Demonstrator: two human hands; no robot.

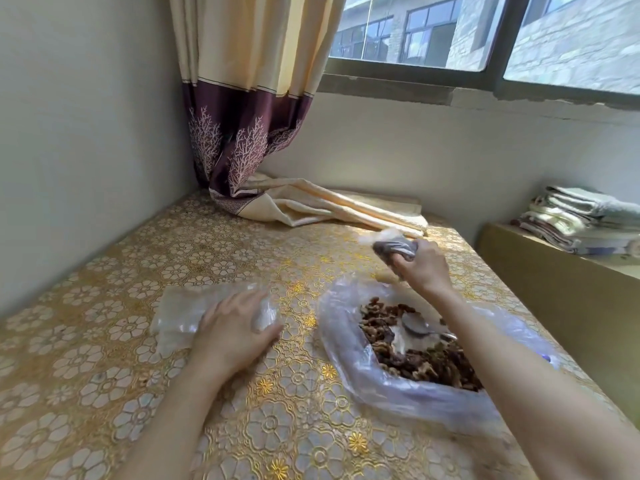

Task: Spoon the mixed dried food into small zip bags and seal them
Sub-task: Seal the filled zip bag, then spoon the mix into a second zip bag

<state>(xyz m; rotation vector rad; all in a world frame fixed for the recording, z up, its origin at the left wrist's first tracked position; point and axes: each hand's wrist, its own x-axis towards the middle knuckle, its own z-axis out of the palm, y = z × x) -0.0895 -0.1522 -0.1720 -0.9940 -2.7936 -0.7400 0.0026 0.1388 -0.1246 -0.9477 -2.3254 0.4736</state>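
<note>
A large clear plastic bag (349, 355) lies open on the table at the right, full of brown mixed dried food (433, 362). A metal spoon (417, 327) rests in the food. My right hand (424, 268) is raised beyond the big bag and grips a small filled zip bag (393, 247), dark with food. My left hand (239, 327) rests flat on a pile of empty clear small zip bags (187, 310) at the table's middle left.
The table wears a gold floral cloth (104, 358) and sits in a wall corner. A cream and purple curtain (242, 140) hangs at the back, its end lying on the table. Folded towels (585, 220) sit on a ledge at the right.
</note>
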